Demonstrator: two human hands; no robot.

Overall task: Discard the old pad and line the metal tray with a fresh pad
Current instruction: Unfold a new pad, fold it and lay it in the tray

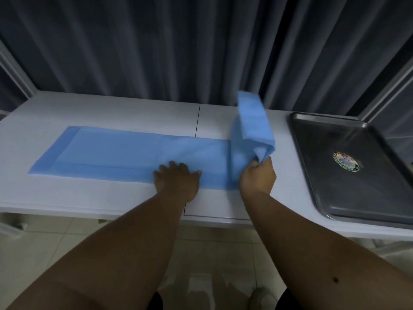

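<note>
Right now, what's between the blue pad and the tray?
Only bare white table in the head view. The pad ends near the right hand, and the tray sits apart.

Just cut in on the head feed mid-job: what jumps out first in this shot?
The long blue pad spread flat across the white table, with its right end still folded and lifted in the right hand's grip. The left hand presses flat on the pad beside it. Far right on the table sits the bare metal tray, with a round sticker inside and no pad.
</note>
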